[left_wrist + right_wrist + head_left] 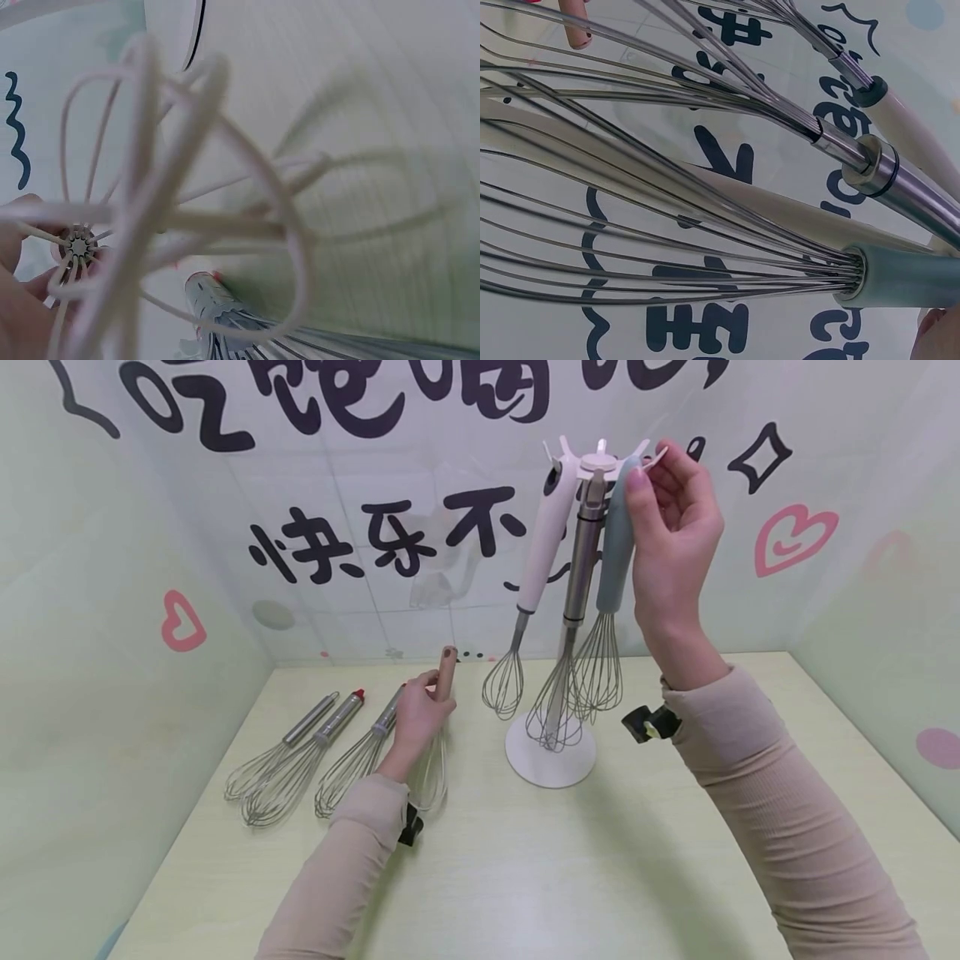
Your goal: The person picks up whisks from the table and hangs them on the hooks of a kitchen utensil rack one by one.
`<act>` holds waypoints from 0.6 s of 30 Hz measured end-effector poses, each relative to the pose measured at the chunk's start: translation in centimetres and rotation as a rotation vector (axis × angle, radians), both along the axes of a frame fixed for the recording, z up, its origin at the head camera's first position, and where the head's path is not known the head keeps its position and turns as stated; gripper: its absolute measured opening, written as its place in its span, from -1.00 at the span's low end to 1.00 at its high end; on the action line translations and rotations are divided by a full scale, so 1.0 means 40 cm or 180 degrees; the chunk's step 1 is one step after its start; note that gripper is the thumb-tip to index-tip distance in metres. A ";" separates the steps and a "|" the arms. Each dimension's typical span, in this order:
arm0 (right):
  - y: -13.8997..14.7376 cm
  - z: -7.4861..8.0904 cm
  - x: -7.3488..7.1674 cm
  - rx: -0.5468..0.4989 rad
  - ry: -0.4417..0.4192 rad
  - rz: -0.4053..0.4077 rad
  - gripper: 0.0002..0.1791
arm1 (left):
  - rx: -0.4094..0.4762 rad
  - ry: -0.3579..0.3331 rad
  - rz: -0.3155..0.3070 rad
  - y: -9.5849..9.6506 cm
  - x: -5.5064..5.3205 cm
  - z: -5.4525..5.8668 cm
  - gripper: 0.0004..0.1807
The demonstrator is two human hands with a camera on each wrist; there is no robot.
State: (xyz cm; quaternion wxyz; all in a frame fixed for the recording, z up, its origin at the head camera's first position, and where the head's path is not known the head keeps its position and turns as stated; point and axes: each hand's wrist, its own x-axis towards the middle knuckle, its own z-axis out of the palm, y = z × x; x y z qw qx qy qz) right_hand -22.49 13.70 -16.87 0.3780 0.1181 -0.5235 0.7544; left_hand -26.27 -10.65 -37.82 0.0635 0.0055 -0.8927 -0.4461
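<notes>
- Whisk with tan handle (446,672): held in the left grip (422,714), wires below it.
- Right grip (678,514): closed at the top of the blue whisk (615,568), perhaps pinching the rack (555,772) too.
- White whisk (538,547) and steel whisk (583,564): hanging left of the right grip.
- Three metal whisks (339,717): on the table (480,877), left of the left grip.

Right grip (678,531) raised, fingers (684,468) bent; left grip (420,714) lower, left arm (333,868) extended forward
</notes>
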 end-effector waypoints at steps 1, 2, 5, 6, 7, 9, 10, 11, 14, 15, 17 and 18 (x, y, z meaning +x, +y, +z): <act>0.000 0.000 -0.001 -0.0001 0.0007 -0.0002 -0.60 | 0.0020 -0.0016 -0.0003 0.000 0.000 0.001 -0.39; 0.000 -0.001 -0.002 0.0032 0.0032 -0.0026 -0.60 | 0.0036 -0.0028 -0.0008 0.001 0.001 0.003 -0.38; 0.000 -0.005 -0.003 0.0134 0.0129 -0.0101 -0.60 | 0.0075 -0.0039 -0.0008 0.002 -0.001 0.007 -0.34; 0.000 -0.007 -0.003 0.0168 0.0159 -0.0126 -0.60 | 0.0086 -0.0028 -0.0010 0.002 -0.002 0.008 -0.33; 0.000 -0.008 -0.003 0.0206 0.0184 -0.0152 -0.60 | 0.0101 -0.0018 -0.0013 0.002 -0.003 0.009 -0.32; 0.001 -0.007 -0.003 0.0184 0.0153 -0.0132 -0.60 | 0.0132 -0.0018 -0.0012 0.003 -0.005 0.012 -0.29; 0.002 -0.005 -0.002 0.0155 0.0123 -0.0110 -0.60 | 0.0162 -0.0029 -0.0009 0.003 -0.005 0.013 -0.29; 0.002 -0.005 -0.002 0.0155 0.0118 -0.0109 -0.60 | 0.0194 -0.0035 -0.0007 0.003 -0.006 0.014 -0.29; 0.003 -0.003 -0.002 0.0090 0.0054 -0.0058 -0.60 | 0.0307 -0.0098 0.0041 0.004 -0.006 0.017 -0.27; 0.003 -0.003 -0.002 0.0124 0.0078 -0.0081 -0.59 | 0.0366 -0.0118 0.0054 0.003 -0.006 0.017 -0.28; 0.002 -0.004 -0.002 0.0152 0.0113 -0.0098 -0.59 | 0.0526 -0.0170 0.0089 0.003 -0.008 0.017 -0.27; 0.002 -0.004 -0.002 0.0156 0.0109 -0.0096 -0.59 | 0.0623 -0.0208 0.0110 0.003 -0.009 0.017 -0.27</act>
